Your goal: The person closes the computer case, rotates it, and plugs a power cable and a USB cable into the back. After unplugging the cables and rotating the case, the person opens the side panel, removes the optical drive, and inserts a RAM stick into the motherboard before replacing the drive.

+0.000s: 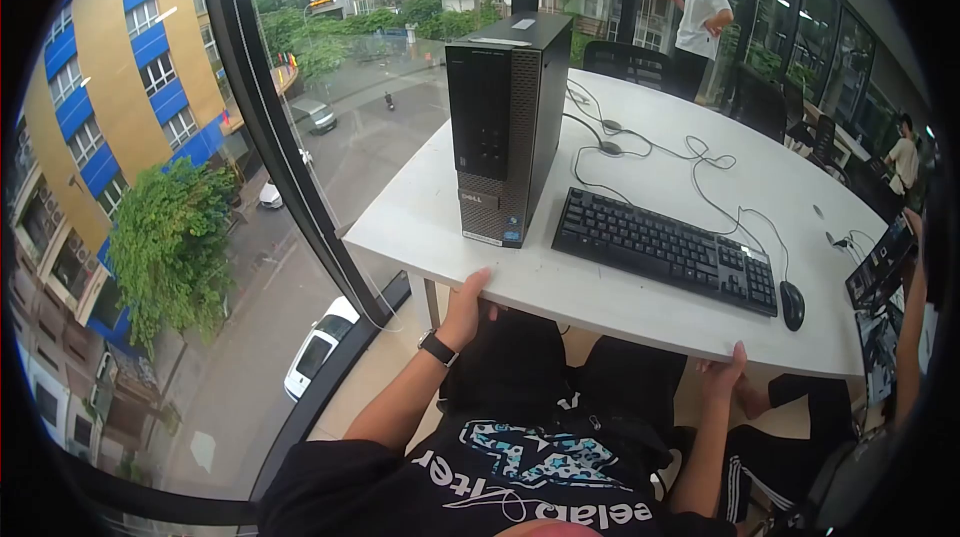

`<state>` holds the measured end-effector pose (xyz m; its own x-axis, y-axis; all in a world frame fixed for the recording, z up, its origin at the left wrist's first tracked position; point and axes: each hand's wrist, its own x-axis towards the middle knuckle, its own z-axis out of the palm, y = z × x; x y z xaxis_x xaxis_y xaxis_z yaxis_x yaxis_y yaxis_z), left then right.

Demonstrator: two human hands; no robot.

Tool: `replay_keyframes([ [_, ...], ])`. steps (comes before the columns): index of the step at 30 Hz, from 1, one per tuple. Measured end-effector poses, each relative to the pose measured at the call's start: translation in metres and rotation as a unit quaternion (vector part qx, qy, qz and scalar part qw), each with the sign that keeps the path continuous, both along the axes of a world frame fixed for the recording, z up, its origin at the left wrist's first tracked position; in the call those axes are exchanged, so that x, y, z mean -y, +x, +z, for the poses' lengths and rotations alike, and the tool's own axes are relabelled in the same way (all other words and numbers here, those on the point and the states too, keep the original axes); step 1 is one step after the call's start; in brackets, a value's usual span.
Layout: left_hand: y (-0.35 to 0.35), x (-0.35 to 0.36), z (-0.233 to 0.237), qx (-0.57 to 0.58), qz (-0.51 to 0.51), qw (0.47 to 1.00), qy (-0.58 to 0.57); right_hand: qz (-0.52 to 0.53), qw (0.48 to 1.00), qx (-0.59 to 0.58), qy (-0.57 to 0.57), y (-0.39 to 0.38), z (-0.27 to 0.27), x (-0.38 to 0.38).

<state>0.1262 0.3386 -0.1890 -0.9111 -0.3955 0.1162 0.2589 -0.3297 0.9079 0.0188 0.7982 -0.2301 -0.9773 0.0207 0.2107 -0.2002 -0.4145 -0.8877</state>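
My left hand [469,308], with a dark watch on its wrist, grips the front edge of a white table [400,227]. Its thumb lies on top and the fingers curl underneath, partly hidden. Farther right, my right hand [722,371] holds the same edge, thumb up against the rim and fingers mostly below it. Upright on the tabletop beyond my left hand stands a black Dell desktop computer tower [505,132]. A black keyboard [665,250] lies to its right, slightly angled. Beside the keyboard's right end rests a black mouse [792,306]. Neither hand touches these devices.
Black cables [640,149] loop across the tabletop behind the keyboard. A laptop [880,282] sits at the right, near another person's arm [912,322]. A large window with a dark frame [285,137] borders the left side. Behind the table are an office chair [625,60] and a standing person [703,17].
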Motion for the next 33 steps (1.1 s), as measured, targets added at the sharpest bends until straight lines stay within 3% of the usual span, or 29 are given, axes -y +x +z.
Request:
replay_keyframes([
  [5,-0.013,-0.001,-0.016,-0.018,0.038,0.999,0.004,0.023,1.000,-0.008,-0.010,-0.004,-0.008,-0.008],
  [10,-0.016,0.008,-0.032,-0.032,-0.006,0.999,0.003,-0.010,1.000,-0.014,-0.005,-0.002,-0.007,-0.001],
  [16,-0.011,-0.003,-0.013,-0.020,0.027,0.999,0.022,0.022,1.000,-0.015,-0.012,0.000,-0.008,-0.003],
  [19,-0.008,0.002,-0.013,-0.017,-0.023,1.000,0.002,-0.011,1.000,-0.007,-0.027,0.005,0.000,0.006],
  [33,-0.006,-0.002,-0.003,-0.013,-0.011,1.000,-0.013,0.014,1.000,-0.020,-0.018,0.003,-0.001,0.004],
])
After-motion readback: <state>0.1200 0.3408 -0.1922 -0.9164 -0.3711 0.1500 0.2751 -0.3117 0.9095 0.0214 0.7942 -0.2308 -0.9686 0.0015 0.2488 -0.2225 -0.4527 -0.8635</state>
